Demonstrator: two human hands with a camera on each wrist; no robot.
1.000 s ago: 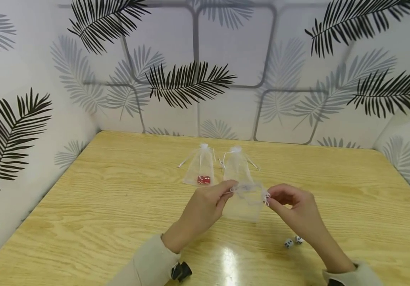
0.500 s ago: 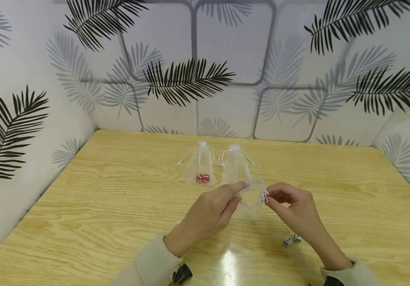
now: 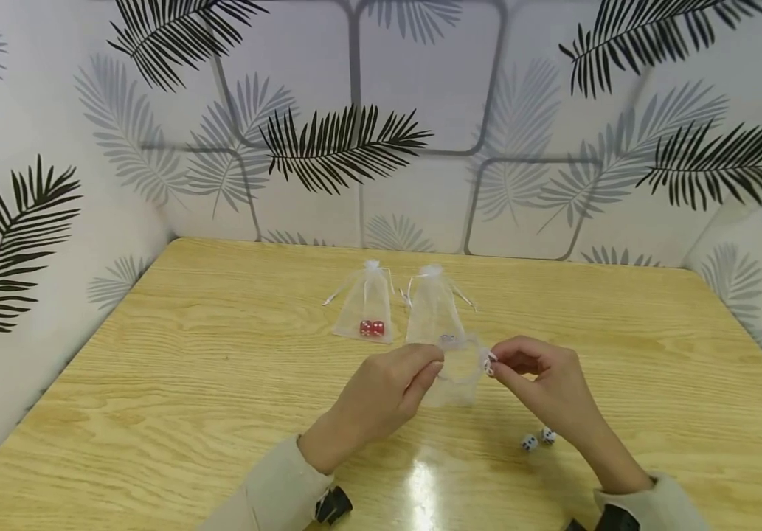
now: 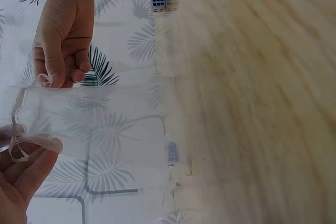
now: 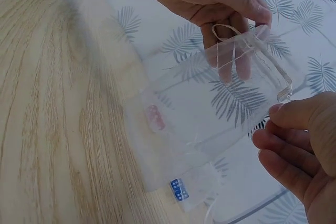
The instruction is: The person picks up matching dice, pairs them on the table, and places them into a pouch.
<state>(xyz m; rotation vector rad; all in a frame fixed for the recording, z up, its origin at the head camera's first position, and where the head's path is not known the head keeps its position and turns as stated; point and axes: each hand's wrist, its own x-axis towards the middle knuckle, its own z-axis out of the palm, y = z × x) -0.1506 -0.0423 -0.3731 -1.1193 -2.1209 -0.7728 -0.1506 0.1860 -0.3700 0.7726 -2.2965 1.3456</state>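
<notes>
A sheer white drawstring pouch (image 3: 450,391) hangs between both hands over the table, its mouth spread apart. The left hand (image 3: 383,380) pinches the left side of its rim. At the opposite side the right hand (image 3: 543,376) pinches the rim and looped cord between thumb and fingertips. Through the pouch's thin cloth (image 5: 199,103) the left hand's fingers show in the right wrist view. No dice show inside this pouch in the head view. Two white dice (image 3: 530,442) with dark pips lie on the table close to the right forearm.
Beyond the hands lie two closed sheer pouches: the left pouch (image 3: 352,313) holds red dice (image 3: 372,328), the right pouch (image 3: 430,310) holds blue dice (image 5: 179,189). The wooden table (image 3: 188,383) meets a leaf-patterned wall covering (image 3: 420,192) at the back.
The left fingers went right along the rim, then drew back left, and the held pouch's mouth looks rounder. The right hand keeps its pinch. Blue dice in the far pouch now show.
</notes>
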